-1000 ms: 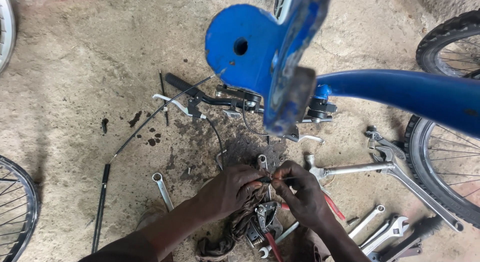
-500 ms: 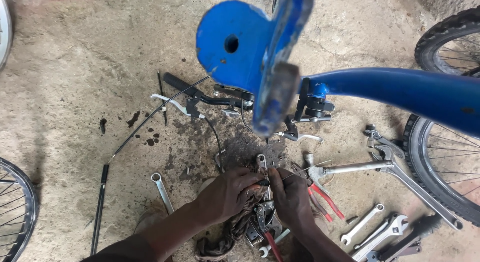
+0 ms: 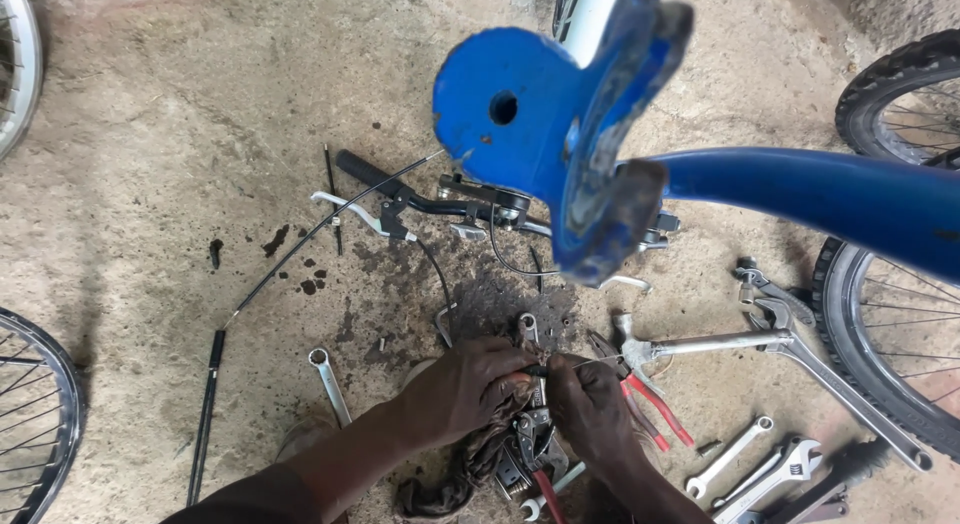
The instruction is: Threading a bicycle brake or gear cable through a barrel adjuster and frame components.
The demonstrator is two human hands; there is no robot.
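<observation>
Lower centre of the frame: I see my left hand point(image 3: 465, 389) and my right hand point(image 3: 590, 409) meeting over a small, greasy metal brake part point(image 3: 532, 424) on the rough, oil-stained concrete floor point(image 3: 180, 134). The left grip is curled shut around the part and a dark, crumpled rag point(image 3: 470, 464) beneath it. The right grip is pressed together, pinching a thin steel wire point(image 3: 590, 362) that runs rightward just above the part. Red-handled pliers point(image 3: 645, 404) lie just beside the right hand. To the right lie a steel hammer point(image 3: 700, 344) and several flat, chromed spanners point(image 3: 730, 454); one more ring spanner point(image 3: 328, 382) lies to the left. A glossy blue bicycle frame point(image 3: 800, 194) fills the upper right, out of focus. Three spoked wheels are partly in view at the edges.
</observation>
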